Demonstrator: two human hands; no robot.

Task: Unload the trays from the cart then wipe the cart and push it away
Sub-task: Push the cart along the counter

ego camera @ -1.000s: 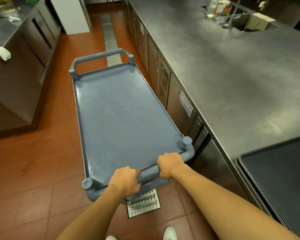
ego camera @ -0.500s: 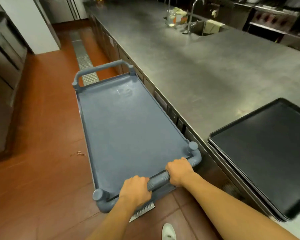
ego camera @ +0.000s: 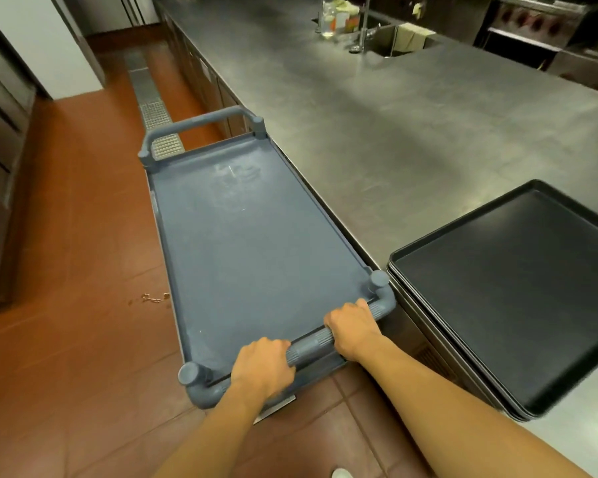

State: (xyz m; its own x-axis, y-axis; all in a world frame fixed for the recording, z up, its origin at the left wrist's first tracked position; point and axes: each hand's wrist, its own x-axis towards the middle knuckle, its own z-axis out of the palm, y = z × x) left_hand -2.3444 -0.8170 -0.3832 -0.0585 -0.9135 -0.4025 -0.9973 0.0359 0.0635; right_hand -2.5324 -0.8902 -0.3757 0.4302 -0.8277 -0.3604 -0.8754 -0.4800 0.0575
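Observation:
A grey-blue plastic cart (ego camera: 256, 236) stands on the red tile floor, its right side against the steel counter. Nothing lies on its top shelf, which has faint whitish smears near the far end. My left hand (ego camera: 263, 369) and my right hand (ego camera: 354, 327) both grip the ribbed near handle (ego camera: 309, 346), knuckles up. A stack of black trays (ego camera: 518, 291) sits on the counter at the right, close to my right forearm.
The long steel counter (ego camera: 377, 115) runs along the cart's right side, with a sink, tap and bottles at its far end. A floor drain grate (ego camera: 152, 112) runs ahead of the cart. Steel cabinets line the left. A small scrap (ego camera: 154, 298) lies on the tiles.
The cart has rolled forward along the counter with both hands still on the handle. The view has swung right, and the tray stack has come into fuller view.

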